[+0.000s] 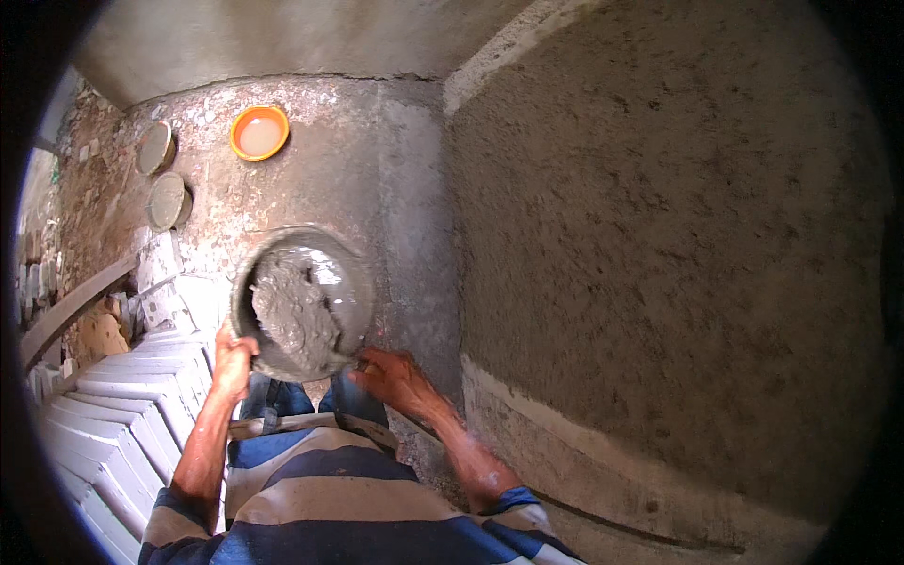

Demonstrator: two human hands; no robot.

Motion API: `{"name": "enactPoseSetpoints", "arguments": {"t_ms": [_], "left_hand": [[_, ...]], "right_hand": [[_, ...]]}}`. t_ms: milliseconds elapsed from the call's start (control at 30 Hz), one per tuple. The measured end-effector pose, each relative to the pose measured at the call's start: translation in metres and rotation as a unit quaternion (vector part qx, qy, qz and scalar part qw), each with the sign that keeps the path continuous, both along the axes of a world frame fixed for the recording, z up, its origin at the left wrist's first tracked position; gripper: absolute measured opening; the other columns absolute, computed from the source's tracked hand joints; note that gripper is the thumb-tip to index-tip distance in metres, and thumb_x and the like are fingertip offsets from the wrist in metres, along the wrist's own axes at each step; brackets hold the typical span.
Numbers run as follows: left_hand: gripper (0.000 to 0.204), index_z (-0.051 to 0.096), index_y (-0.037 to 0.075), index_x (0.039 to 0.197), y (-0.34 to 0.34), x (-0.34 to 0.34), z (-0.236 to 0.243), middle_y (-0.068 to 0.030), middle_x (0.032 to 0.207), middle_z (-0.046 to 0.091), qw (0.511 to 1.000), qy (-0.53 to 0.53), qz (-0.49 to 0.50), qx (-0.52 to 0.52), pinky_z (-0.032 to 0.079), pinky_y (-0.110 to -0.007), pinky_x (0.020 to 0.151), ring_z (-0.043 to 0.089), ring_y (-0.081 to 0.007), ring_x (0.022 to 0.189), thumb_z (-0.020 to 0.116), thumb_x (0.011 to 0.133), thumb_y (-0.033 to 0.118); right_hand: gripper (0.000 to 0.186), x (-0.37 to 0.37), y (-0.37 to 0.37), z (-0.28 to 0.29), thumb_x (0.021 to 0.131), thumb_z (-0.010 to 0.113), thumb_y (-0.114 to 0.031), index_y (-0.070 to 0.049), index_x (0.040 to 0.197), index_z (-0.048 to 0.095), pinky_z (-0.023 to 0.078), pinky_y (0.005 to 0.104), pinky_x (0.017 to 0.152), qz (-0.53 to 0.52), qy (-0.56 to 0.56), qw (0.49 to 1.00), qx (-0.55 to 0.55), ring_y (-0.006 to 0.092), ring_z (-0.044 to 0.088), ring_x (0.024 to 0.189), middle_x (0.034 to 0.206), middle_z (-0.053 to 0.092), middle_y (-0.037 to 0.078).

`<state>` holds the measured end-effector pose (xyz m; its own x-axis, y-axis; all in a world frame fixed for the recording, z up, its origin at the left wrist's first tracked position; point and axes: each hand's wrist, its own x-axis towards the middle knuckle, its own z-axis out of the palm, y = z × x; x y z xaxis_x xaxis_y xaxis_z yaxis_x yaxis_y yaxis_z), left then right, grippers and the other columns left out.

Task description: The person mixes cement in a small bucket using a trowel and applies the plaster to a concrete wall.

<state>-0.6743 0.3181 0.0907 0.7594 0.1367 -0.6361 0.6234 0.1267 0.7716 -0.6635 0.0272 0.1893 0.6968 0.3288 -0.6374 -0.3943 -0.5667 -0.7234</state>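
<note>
The 2 forearms are bare: the left forearm [203, 443] leans slightly inward, the right forearm [466, 457] slants up and leftward. The left hand [233, 363] is curled closed, thumb turned inward; the right hand [391, 379] points leftward, its fingers bent.

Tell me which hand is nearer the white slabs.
Left. The left hand holds the bowl just right of the white slabs; the right hand is farther right, by the bowl's right side.

Rough dk wall [659, 235] on R, smoother paler wall [282, 42] at far end, stained flr [330, 169], brighter light L.
</note>
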Motion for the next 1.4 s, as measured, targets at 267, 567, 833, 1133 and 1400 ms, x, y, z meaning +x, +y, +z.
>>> {"name": "enactPoseSetpoints", "arguments": {"t_ms": [267,567,833,1133,1400], "left_hand": [[0.055,0.046,0.008,0.129,0.019,-0.021,-0.001,-0.0027,0.089,0.056,0.985,0.047,0.054,0.155,0.041,-0.025,0.065,0.047,-0.0113,0.073,0.043,0.074,0.001],[0.044,0.054,0.004,0.111,-0.048,-0.031,-0.042,-0.0007,0.075,0.054,0.996,0.018,-0.011,0.088,0.041,-0.025,0.059,0.048,-0.0101,0.064,0.039,0.072,-0.006],[0.061,0.047,0.006,0.129,-0.119,0.000,-0.006,-0.0059,0.097,0.058,0.984,-0.025,-0.164,0.067,0.043,-0.026,0.072,0.052,-0.0144,0.083,0.043,0.070,-0.007],[0.065,0.045,0.005,0.131,-0.025,-0.011,0.016,-0.0033,0.099,0.057,0.990,-0.039,-0.134,-0.016,0.039,-0.021,0.070,0.048,-0.0106,0.080,0.039,0.068,-0.011],[0.051,0.050,0.006,0.122,0.016,-0.058,-0.013,0.0003,0.079,0.054,0.997,-0.005,0.036,0.070,0.041,-0.025,0.062,0.046,-0.0095,0.067,0.039,0.073,-0.007]], "right_hand": [[0.021,-0.009,-0.265,-0.066,0.093,0.046,-0.022,-0.007,0.094,0.060,0.051,0.0343,0.062,-0.486,0.190,0.847,0.096,0.0195,0.059,0.069,0.087,0.061,0.007],[0.029,-0.029,-0.204,0.060,0.083,0.063,-0.025,-0.009,0.106,0.061,0.051,0.0358,0.068,-0.176,-0.197,0.910,-0.321,0.0258,0.064,0.080,0.090,0.063,0.014],[0.021,-0.013,-0.070,-0.102,0.087,0.051,-0.017,0.001,0.095,0.058,0.051,0.0428,0.069,0.225,-0.140,0.916,-0.299,0.0346,0.064,0.084,0.088,0.063,0.022],[0.035,-0.098,0.009,-0.078,0.081,0.066,-0.028,-0.004,0.106,0.061,0.051,0.0429,0.068,-0.027,-0.134,0.984,-0.113,0.0355,0.065,0.078,0.086,0.066,0.019],[0.021,-0.099,-0.126,-0.131,0.087,0.056,-0.021,-0.004,0.100,0.059,0.050,0.0385,0.069,-0.082,0.069,0.989,0.103,0.0284,0.061,0.077,0.089,0.063,0.012]]}}
